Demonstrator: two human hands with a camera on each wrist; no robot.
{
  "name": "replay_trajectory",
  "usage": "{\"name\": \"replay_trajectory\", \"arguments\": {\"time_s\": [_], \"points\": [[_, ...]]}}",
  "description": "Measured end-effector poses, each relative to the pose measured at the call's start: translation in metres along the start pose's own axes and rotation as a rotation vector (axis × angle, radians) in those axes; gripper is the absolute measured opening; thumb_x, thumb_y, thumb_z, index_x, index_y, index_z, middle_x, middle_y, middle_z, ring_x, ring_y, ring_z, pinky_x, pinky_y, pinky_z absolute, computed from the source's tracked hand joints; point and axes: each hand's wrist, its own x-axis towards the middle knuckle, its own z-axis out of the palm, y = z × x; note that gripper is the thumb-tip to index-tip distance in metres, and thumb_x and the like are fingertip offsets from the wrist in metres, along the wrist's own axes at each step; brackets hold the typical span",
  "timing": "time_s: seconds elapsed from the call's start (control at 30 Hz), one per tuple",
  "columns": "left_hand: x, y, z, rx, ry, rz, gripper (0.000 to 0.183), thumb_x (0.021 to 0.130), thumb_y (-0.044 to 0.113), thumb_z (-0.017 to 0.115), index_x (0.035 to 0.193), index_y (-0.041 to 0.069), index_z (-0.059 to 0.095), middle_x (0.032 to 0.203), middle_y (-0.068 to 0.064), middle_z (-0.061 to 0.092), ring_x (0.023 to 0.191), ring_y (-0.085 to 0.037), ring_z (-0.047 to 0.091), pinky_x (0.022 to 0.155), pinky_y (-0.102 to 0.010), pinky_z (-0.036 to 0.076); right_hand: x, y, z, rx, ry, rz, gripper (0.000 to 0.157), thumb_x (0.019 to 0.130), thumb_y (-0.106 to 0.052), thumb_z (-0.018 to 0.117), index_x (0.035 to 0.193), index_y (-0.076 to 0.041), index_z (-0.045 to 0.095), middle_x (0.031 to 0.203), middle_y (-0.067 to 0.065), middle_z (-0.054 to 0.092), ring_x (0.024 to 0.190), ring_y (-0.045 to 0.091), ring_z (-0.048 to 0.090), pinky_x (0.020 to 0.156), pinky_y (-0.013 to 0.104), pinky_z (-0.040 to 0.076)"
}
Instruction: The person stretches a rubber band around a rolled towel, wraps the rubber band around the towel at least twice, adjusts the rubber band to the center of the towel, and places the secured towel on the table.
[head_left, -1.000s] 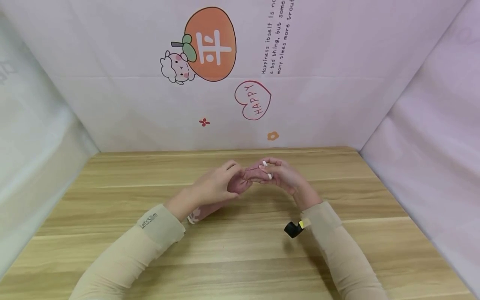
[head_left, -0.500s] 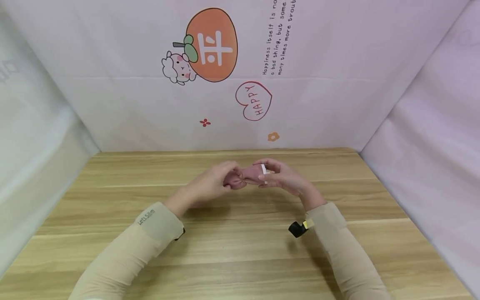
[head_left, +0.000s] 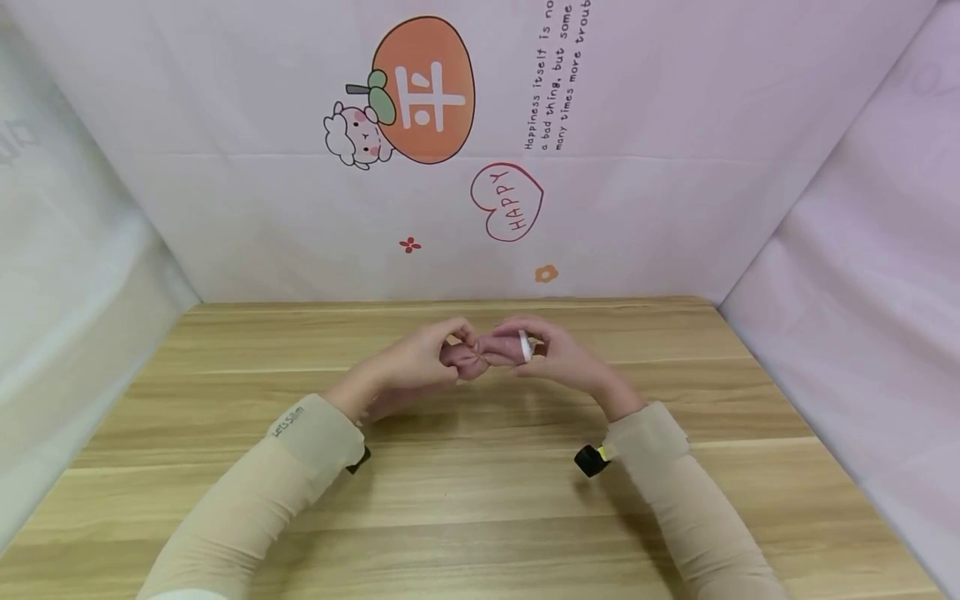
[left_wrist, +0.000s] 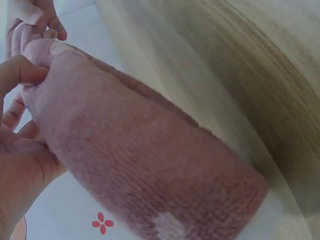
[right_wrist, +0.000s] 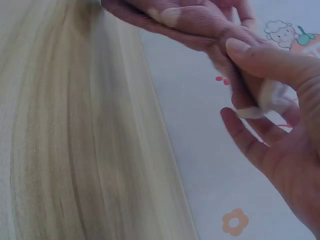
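A fuzzy pink towel (head_left: 461, 361) with a white edge is held above the table between both hands, squeezed narrow and creased near its middle. My left hand (head_left: 412, 357) grips it left of the crease, thumb and fingers curled round it. On the other side, my right hand (head_left: 566, 358) holds the shorter end by its white-edged tip. The left wrist view shows the longer part of the towel (left_wrist: 145, 135) hanging toward the camera, with a white patch near its end. In the right wrist view, the thumb (right_wrist: 240, 47) presses the towel beside the crease.
A wood-grain table (head_left: 465, 517) spreads below the hands. White printed cloth (head_left: 300, 225) rises along its back edge, and plain cloth walls stand at both sides. A small black device (head_left: 590, 460) is fixed at the right cuff.
My left hand has shifted slightly left with the towel. The towel's long end has swung behind the left wrist, and the crease between the hands looks tighter. The right hand has re-gripped the white-edged end.
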Motion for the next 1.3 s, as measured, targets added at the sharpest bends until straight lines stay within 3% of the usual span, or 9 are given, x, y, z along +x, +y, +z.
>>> {"name": "replay_trajectory", "arguments": {"time_s": [0.1, 0.3, 0.47, 0.57, 0.67, 0.8, 0.97, 1.17, 1.3], "points": [[0.002, 0.000, -0.003, 0.104, 0.000, 0.030, 0.043, 0.082, -0.009, 0.065, 0.116, 0.015, 0.055, 0.129, -0.007, 0.056, 0.082, -0.018, 0.057, 0.071, -0.031, 0.046, 0.002, 0.001, 0.004, -0.021, 0.019, -0.042, 0.054, 0.081, 0.007, 0.082, 0.131, -0.003, 0.066, 0.136, 0.012, 0.062, 0.119, 0.024, 0.057, 0.094, 0.039, 0.053], [0.002, -0.001, -0.005, 0.118, -0.011, 0.036, 0.042, 0.082, -0.006, 0.065, 0.117, 0.015, 0.055, 0.129, -0.008, 0.057, 0.085, -0.020, 0.058, 0.072, -0.032, 0.046, 0.002, -0.001, 0.007, 0.067, 0.053, 0.025, 0.040, 0.087, 0.004, 0.077, 0.126, -0.001, 0.069, 0.122, 0.011, 0.070, 0.101, 0.023, 0.064, 0.082, 0.033, 0.057], [0.000, 0.002, -0.006, 0.125, -0.021, 0.031, 0.033, 0.088, 0.003, 0.062, 0.119, 0.013, 0.055, 0.128, -0.007, 0.058, 0.095, -0.021, 0.059, 0.083, -0.037, 0.048, 0.001, 0.003, 0.010, 0.108, 0.090, 0.051, 0.030, 0.095, -0.001, 0.071, 0.124, 0.004, 0.068, 0.112, 0.011, 0.071, 0.088, 0.017, 0.064, 0.074, 0.028, 0.056], [-0.001, 0.004, -0.006, 0.111, -0.032, 0.012, 0.028, 0.092, 0.012, 0.059, 0.119, 0.013, 0.055, 0.126, -0.006, 0.059, 0.100, -0.021, 0.062, 0.090, -0.039, 0.050, 0.000, 0.004, 0.013, 0.150, 0.111, 0.071, 0.027, 0.098, -0.003, 0.067, 0.124, 0.005, 0.068, 0.113, 0.011, 0.073, 0.090, 0.015, 0.067, 0.073, 0.027, 0.055], [-0.001, 0.006, -0.005, 0.115, -0.029, 0.010, 0.028, 0.094, 0.022, 0.067, 0.118, 0.012, 0.056, 0.122, -0.005, 0.060, 0.098, -0.020, 0.064, 0.089, -0.039, 0.051, -0.001, 0.004, 0.014, 0.175, 0.138, 0.089, 0.026, 0.099, -0.005, 0.066, 0.123, 0.006, 0.068, 0.115, 0.011, 0.073, 0.093, 0.016, 0.069, 0.075, 0.025, 0.055], [0.001, 0.007, -0.003, 0.126, 0.001, 0.025, 0.040, 0.090, 0.028, 0.081, 0.116, 0.012, 0.057, 0.120, -0.006, 0.061, 0.095, -0.018, 0.065, 0.086, -0.037, 0.052, -0.001, 0.003, 0.015, 0.183, 0.172, 0.110, 0.026, 0.099, -0.006, 0.067, 0.123, 0.005, 0.069, 0.113, 0.011, 0.073, 0.093, 0.016, 0.069, 0.076, 0.025, 0.055], [0.003, 0.008, -0.002, 0.149, 0.035, 0.037, 0.041, 0.089, 0.025, 0.083, 0.118, 0.013, 0.057, 0.123, -0.008, 0.064, 0.104, -0.022, 0.066, 0.093, -0.041, 0.052, -0.001, 0.004, 0.016, 0.204, 0.208, 0.138, 0.027, 0.098, -0.005, 0.068, 0.122, 0.007, 0.069, 0.109, 0.009, 0.074, 0.087, 0.014, 0.068, 0.071, 0.023, 0.053], [-0.002, 0.015, 0.004, 0.328, 0.062, 0.128, 0.035, 0.096, 0.022, 0.074, 0.129, 0.020, 0.063, 0.129, -0.001, 0.065, 0.117, -0.020, 0.062, 0.100, -0.041, 0.050, -0.001, 0.005, 0.018, 0.292, 0.210, 0.162, 0.029, 0.100, -0.008, 0.066, 0.124, 0.008, 0.067, 0.108, 0.011, 0.075, 0.090, 0.018, 0.073, 0.078, 0.029, 0.058], [-0.003, 0.018, 0.010, 0.489, 0.095, 0.230, 0.031, 0.100, 0.017, 0.067, 0.130, 0.023, 0.069, 0.130, 0.004, 0.061, 0.112, -0.015, 0.061, 0.096, -0.036, 0.051, -0.001, 0.003, 0.018, 0.329, 0.215, 0.181, 0.031, 0.101, -0.009, 0.065, 0.127, 0.008, 0.066, 0.110, 0.013, 0.075, 0.089, 0.019, 0.074, 0.082, 0.037, 0.060]]}}
